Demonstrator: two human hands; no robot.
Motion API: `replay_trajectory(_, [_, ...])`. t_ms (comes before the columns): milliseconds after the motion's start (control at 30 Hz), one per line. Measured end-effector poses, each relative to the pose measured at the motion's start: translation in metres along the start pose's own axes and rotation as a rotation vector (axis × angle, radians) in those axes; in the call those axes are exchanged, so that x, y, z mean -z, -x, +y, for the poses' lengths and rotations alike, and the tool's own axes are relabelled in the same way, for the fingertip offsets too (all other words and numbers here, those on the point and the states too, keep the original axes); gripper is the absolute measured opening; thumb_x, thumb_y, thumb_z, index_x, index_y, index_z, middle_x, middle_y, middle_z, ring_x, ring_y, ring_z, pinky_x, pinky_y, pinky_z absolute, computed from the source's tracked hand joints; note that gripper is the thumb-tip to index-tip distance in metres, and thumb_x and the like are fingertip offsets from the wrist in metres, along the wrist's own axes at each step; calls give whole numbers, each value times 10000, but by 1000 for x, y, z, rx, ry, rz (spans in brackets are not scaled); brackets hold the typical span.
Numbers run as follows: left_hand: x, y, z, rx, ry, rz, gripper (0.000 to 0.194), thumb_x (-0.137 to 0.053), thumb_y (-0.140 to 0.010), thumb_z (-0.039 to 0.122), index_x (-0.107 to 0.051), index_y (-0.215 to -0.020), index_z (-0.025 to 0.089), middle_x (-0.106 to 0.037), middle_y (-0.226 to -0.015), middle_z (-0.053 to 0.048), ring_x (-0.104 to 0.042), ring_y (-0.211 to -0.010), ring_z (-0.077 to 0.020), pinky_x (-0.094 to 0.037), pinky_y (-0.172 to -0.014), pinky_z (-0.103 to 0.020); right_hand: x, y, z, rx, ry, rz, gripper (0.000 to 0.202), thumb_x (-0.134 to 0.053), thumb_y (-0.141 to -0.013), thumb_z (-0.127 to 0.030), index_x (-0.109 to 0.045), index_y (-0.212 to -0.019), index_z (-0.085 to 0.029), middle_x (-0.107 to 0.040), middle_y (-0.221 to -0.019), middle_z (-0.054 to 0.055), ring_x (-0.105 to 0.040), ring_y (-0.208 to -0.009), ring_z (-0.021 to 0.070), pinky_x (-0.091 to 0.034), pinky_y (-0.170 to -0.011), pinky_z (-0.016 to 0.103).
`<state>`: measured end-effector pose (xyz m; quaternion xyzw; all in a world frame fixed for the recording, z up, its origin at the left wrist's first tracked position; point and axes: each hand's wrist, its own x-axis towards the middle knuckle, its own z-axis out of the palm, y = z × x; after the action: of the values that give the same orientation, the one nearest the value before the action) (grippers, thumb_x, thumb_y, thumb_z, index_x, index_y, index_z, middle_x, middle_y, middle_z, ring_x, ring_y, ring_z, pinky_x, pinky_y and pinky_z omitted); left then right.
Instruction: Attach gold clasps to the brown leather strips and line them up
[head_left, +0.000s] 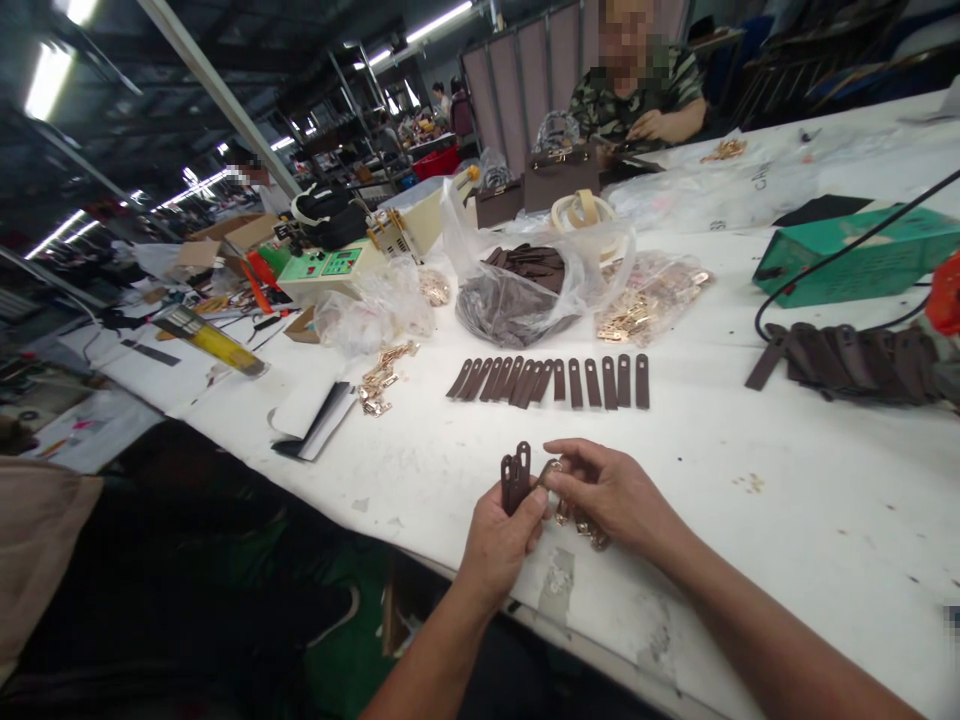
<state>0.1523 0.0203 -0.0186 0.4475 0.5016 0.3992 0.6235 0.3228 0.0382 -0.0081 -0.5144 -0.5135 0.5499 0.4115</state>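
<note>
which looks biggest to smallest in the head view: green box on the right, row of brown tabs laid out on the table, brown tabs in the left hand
1. green box
2. row of brown tabs
3. brown tabs in the left hand

The held tabs sit nearest the camera, yet look smallest. The box and the row are close in span.

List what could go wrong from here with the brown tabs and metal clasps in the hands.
1. The left hand pinches several brown leather tabs at once; one might slip out and fall past the table's near edge.
2. The right hand holds small gold metal clasps loosely near that edge, so a piece could drop.
3. A forearm sweep could disturb the row of tabs laid out just beyond the hands.
</note>
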Motion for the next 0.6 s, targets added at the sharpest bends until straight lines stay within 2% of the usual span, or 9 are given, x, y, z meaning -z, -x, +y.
replay_trajectory(300, [4, 2, 1, 9, -33, -42, 313, -664, -880, 431, -578, -939, 136, -532, -676, 23, -338, -460, -49, -228, -427, -203, 6, 1, -3, -105, -161, -134, 255, -685, -832, -417, -683, -916, -176, -622, -568, -29, -522, -421, 96, -417, -409, 208])
replay_trajectory(600, [7, 4, -6, -12, -117, 2, 313, -668, -876, 449, -597, -947, 153, -486, -630, 47, -355, -503, -74, -262, -467, -208, 6, 0, -1, -169, -246, -128, 308, -747, -765, -434, -672, -858, -151, -655, -542, 0, -531, -407, 104, -435, -420, 219])
